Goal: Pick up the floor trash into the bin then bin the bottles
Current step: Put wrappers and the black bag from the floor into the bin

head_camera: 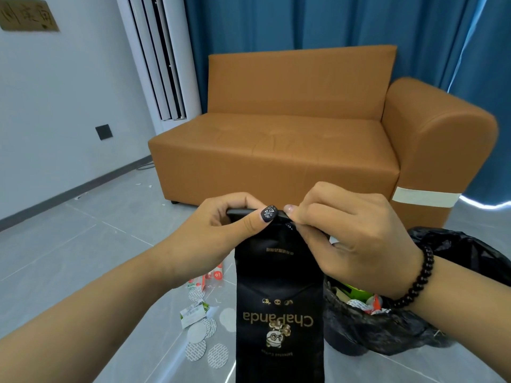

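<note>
From the head view, taking the bin (367, 324) as the landmark: it stands on the grey floor in front of the orange sofa (276, 139), lined with a black bag whose rim is folded outward, and it already holds some wrappers and something green, so part of the floor trash has likely gone in. A tall black paper bag (279, 308) printed with "ChaPanda" upside down hangs just to the left of the bin, held up by its top edge; it seems to be kept upright and pinched flat there so it can be folded or steadied before it goes over the rim, though that is only a reading of the pose. The left hand (221, 228) grips the bag's top edge, thumb on the near face and fingers curled over the far side. The right hand (351, 233), with a dark bead bracelet (414, 280) at the wrist, pinches the same edge right beside it, its fingers bent tightly; how much of the edge it covers is hard to see behind the knuckles. Further left of the bin, beyond the hanging bag, loose trash lies on the floor: round white seal discs (204, 341), a small green-and-white carton (193, 313) and red-printed wrappers (213, 277). No bottles can be made out with certainty.
</note>
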